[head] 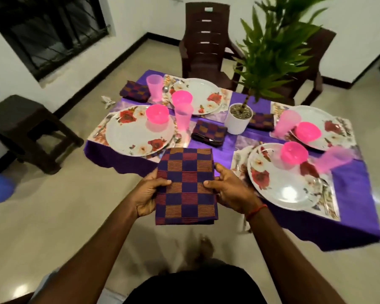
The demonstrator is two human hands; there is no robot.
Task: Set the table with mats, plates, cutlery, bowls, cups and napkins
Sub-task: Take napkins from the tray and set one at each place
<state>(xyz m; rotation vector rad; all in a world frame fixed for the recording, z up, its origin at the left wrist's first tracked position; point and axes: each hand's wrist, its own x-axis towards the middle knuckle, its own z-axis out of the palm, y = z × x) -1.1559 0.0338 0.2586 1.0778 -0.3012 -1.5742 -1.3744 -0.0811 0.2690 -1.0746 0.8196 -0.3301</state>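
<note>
On the left, off the table's left edge, stands a dark stool (24,128). The left hand (149,194) grips the left side of the folded checked napkin (185,187), thumb curled over the top and fingers underneath. The napkin is held flat in the air at the near edge of the table (349,194), between the two near plates. The right hand (232,190) pinches its right side the same way. It looks like light, soft cloth with nothing to break, though the fold could slip open, so holding both long sides seems wise. The near-right plate (287,178) shows no napkin beside it, so that place probably takes this one.
</note>
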